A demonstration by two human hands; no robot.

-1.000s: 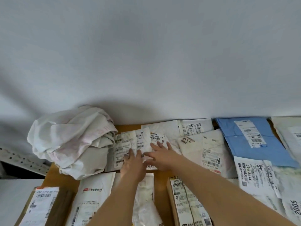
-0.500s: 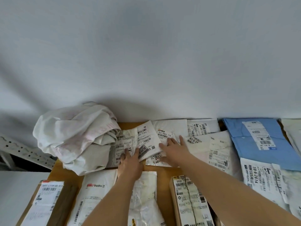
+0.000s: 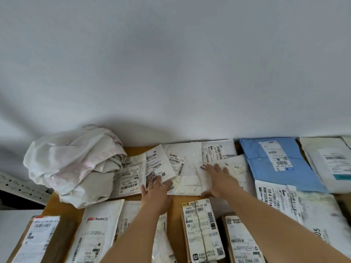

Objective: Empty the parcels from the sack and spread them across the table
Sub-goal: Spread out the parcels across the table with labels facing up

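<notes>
The crumpled white sack point(image 3: 76, 164) lies at the table's back left, against the wall. Several labelled parcels are spread flat over the wooden table point(image 3: 176, 204). My left hand point(image 3: 155, 194) rests with straight fingers on the near corner of a small white labelled parcel point(image 3: 161, 164), which overlaps a flat parcel point(image 3: 131, 175) beside the sack. My right hand point(image 3: 220, 179) lies flat, fingers spread, on a wide white mailer point(image 3: 190, 179), its thumb at the mailer's near edge. Neither hand grips anything.
A blue mailer point(image 3: 275, 164) and a white parcel point(image 3: 326, 162) lie at the back right. Two cardboard boxes point(image 3: 201, 230) point(image 3: 241, 242) sit near me under my right arm. A white mailer point(image 3: 95, 230) and another box point(image 3: 38, 238) lie front left. The white wall closes off the back.
My right hand has slid right from the middle onto the wide white mailer. The small labelled parcel under my left hand has turned and shifted to the right.
</notes>
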